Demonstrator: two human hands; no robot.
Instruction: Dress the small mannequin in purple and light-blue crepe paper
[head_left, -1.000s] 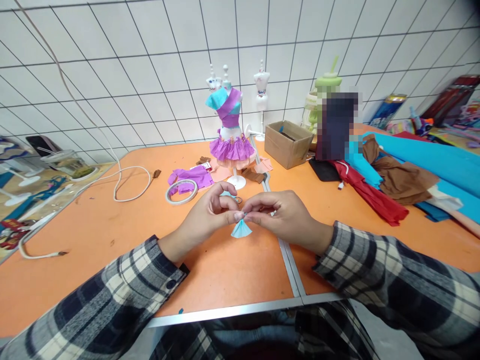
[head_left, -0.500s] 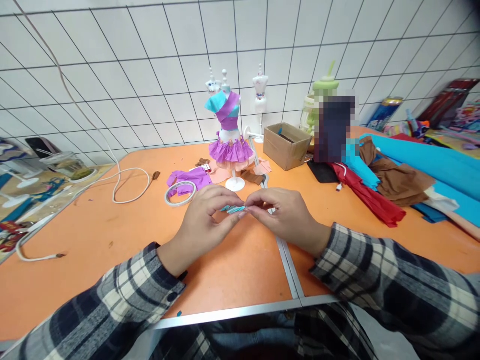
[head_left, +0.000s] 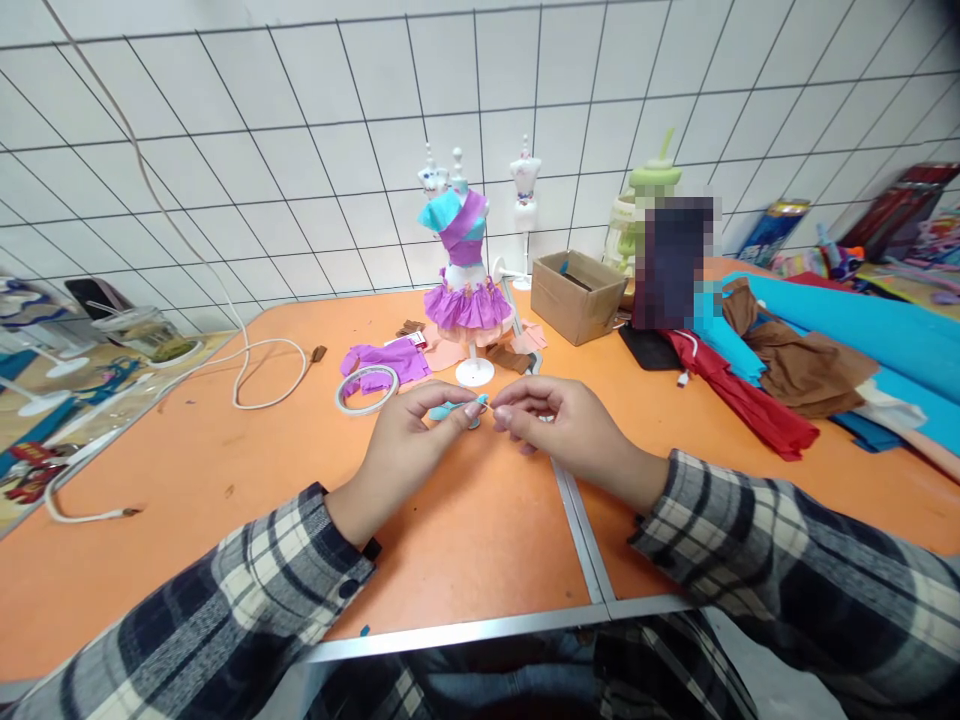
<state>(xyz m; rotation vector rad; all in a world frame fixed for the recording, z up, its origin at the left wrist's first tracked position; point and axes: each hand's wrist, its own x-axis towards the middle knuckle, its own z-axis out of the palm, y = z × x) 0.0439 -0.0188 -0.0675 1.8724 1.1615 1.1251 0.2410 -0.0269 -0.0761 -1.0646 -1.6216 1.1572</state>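
My left hand (head_left: 397,435) pinches a small, gathered piece of light blue crepe paper (head_left: 444,411) between thumb and forefinger, above the orange table. A thin pale strand (head_left: 487,405) runs from the paper's pinched end to my right hand (head_left: 581,430), whose thumb and forefinger are closed on it. Whether the strand is thread or a band is too small to tell. Just beyond my hands stands a mini dress form (head_left: 465,260) in a blue and purple top and a ruffled purple skirt (head_left: 466,305).
A roll of tape (head_left: 341,395) and purple crepe paper (head_left: 409,360) lie left of the dress form. Behind stand a cardboard box (head_left: 576,300), a pixelated dark shape (head_left: 675,262) and a green-lidded cup (head_left: 654,178). Red paper (head_left: 750,400), brown paper (head_left: 802,360) and a white cable (head_left: 277,342) flank the table.
My right hand has moved slightly away from my left, and the pale strand now shows between them. The blue paper's end is bunched at my left fingertips. The view has shifted a little.
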